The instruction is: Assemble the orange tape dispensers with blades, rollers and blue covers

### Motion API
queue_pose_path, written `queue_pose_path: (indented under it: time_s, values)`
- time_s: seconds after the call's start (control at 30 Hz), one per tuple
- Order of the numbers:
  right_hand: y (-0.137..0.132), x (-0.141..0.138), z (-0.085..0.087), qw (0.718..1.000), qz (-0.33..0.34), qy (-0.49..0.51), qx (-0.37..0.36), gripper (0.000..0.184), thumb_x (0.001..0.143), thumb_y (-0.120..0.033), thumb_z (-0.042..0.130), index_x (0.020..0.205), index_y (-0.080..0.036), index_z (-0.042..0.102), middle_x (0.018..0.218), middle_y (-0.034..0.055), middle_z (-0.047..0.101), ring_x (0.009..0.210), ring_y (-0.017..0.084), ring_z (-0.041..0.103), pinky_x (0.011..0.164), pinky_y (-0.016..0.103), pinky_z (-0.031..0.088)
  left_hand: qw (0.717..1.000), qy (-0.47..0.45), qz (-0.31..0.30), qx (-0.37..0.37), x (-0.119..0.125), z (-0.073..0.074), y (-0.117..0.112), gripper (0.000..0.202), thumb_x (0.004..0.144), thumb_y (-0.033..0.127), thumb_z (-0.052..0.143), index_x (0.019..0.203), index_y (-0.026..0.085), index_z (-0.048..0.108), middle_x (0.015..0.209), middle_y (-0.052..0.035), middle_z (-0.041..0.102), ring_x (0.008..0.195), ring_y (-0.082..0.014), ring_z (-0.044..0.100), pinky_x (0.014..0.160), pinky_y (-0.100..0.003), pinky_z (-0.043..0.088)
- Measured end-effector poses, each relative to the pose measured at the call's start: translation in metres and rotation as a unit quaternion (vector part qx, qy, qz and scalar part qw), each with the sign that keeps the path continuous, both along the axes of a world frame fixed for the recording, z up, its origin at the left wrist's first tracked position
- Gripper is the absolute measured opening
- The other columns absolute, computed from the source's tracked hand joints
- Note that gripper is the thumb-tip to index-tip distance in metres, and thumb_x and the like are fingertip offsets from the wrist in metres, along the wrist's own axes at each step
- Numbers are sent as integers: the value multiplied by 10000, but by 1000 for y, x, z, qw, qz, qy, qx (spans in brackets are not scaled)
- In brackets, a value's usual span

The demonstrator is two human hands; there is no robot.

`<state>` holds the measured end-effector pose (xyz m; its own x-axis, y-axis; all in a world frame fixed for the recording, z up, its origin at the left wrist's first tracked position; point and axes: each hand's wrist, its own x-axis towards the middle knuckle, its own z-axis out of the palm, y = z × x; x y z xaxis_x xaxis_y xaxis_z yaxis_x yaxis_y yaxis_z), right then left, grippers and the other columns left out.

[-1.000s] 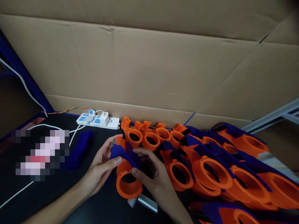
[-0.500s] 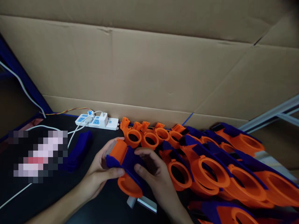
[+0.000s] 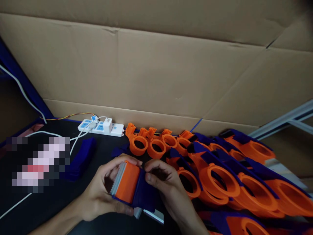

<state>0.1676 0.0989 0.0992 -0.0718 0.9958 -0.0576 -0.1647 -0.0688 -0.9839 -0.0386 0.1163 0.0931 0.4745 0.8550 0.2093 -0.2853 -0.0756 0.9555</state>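
Observation:
A packing tape dispenser (image 3: 127, 183) in orange and dark blue is held between both hands, its grey serrated blade (image 3: 118, 179) turned to the left. My left hand (image 3: 101, 184) wraps round the blade end, with fingers behind and thumb along the lower edge. Fingers and thumb of my right hand (image 3: 163, 182) pinch the upper right edge of its blue part (image 3: 144, 192). The dispenser's ring is hidden from view. Under it, small shiny metal pieces (image 3: 154, 215) lie on the black table (image 3: 102, 225).
Several orange rings with brackets (image 3: 138, 145) stand along the cardboard wall (image 3: 156, 78). Blue and orange tape dispensers (image 3: 223, 181) are piled at right. To the left are stacked blue parts (image 3: 81, 160), a white power strip (image 3: 101, 127), cables and a pixelated patch.
Both hands have come slightly lower. The dispenser has tilted, so its serrated blade shows more and its orange ring has gone out of sight. A blue piece behind my left hand is uncovered.

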Motion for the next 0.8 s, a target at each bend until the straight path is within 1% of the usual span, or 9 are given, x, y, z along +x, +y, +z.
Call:
queue_pose_path:
  time_s: [0.1, 0.2, 0.3, 0.37, 0.47, 0.53, 0.6, 0.73, 0.8]
  values:
    - [0, 0, -1, 999, -9, -42, 33, 187, 777, -366, 806, 804, -216, 695, 804, 5, 668, 739, 153, 598, 694, 271, 484, 999, -16, 0, -47, 1, -2, -1, 729, 573, 169, 914, 1245, 310, 669, 1291, -91, 658, 1184, -352, 606, 979, -429, 498]
    - [-5, -3, 0, 970, -59, -190, 138, 121, 913, -332, 663, 968, -260, 743, 979, 46, 701, 928, 204, 647, 839, 341, 518, 992, -59, 41, -108, 4, -9, 1, 730, 584, 160, 907, 1255, 301, 657, 1258, -87, 684, 1165, -333, 624, 950, -381, 515]
    - [-19, -7, 2, 870, -80, -396, 281, 342, 929, -331, 637, 1268, -301, 677, 1224, 88, 650, 1130, 264, 594, 942, 419, 511, 973, -119, 98, -173, 7, -17, 2, 707, 697, 197, 850, 1347, 305, 593, 1304, -83, 665, 1238, -312, 588, 985, -351, 504]
    - [-29, -5, 5, 789, -71, -500, 350, 462, 914, -284, 653, 1373, -268, 604, 1249, 106, 645, 1095, 278, 598, 890, 428, 537, 961, -135, 115, -210, 10, -22, 1, 702, 767, 210, 805, 1408, 317, 539, 1350, -77, 642, 1293, -296, 555, 1043, -358, 473]
    - [-38, 13, 16, 715, -66, -575, 392, 463, 943, -121, 535, 1388, -237, 584, 1189, 92, 681, 1006, 241, 631, 831, 378, 551, 962, -150, 51, -221, 14, -23, -1, 644, 811, 264, 783, 1406, 324, 546, 1406, -77, 608, 1373, -313, 483, 1097, -422, 439]
    - [-39, 39, 32, 707, -71, -585, 392, 401, 960, -143, 516, 1330, -259, 623, 1151, 71, 691, 981, 215, 650, 797, 329, 552, 966, -169, -22, -193, 15, -20, -2, 629, 815, 345, 780, 1401, 303, 556, 1460, -98, 565, 1427, -349, 410, 1125, -484, 411]
    - [-35, 78, 56, 695, -98, -612, 365, 302, 972, -265, 547, 1248, -299, 665, 1111, 46, 704, 932, 210, 670, 763, 321, 544, 968, -179, -54, -170, 15, -15, 0, 594, 869, 400, 712, 1423, 276, 538, 1489, -122, 535, 1437, -368, 390, 1146, -532, 379]
    - [-5, 189, 105, 591, -230, -722, 278, 403, 971, -487, 517, 1167, -203, 725, 1109, 103, 725, 929, 244, 684, 802, 353, 496, 971, -141, -49, -186, 13, -9, 8, 428, 1001, 329, 480, 1407, 210, 551, 1431, -170, 583, 1341, -377, 512, 1106, -588, 403]
    - [21, 250, 118, 578, -220, -769, 164, 463, 966, -495, 519, 1156, -133, 737, 1039, 145, 746, 879, 237, 685, 726, 326, 471, 973, -121, -53, -188, 13, -11, 12, 408, 1007, 327, 450, 1359, 176, 590, 1368, -187, 629, 1275, -383, 568, 1069, -597, 433]
